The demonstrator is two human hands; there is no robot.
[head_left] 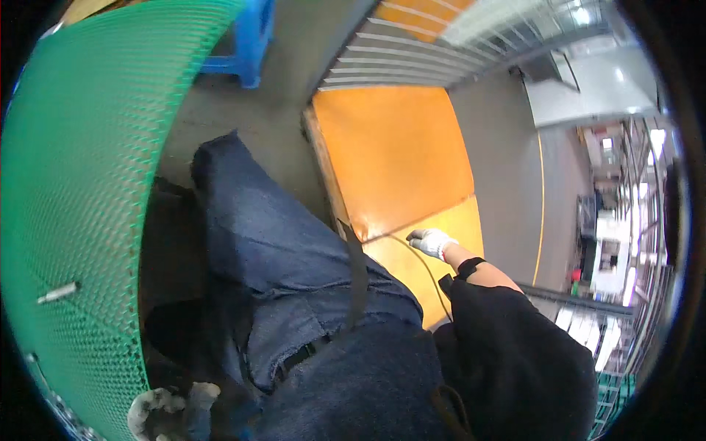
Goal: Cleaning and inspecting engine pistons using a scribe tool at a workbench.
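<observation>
My right hand, in a white work glove with greyed fingertips, is over the yellow pad beside my right thigh. Its fingers stretch loosely toward the left, and nothing shows in them. A thin dark cable curves close by. Just beyond lies an orange padded cushion. Low at the left, my left hand, in a dirty whitish glove, is beside the edge of a green textured mat. Its fingers and thumb curve apart with a dark gap between them; shadow hides part of it.
A small whitish rod-shaped object lies on the green mat. A blue plastic stool stands far left. Metal bars rise behind the orange cushion. A yellow floor line runs along the right, with shelving and machinery beyond.
</observation>
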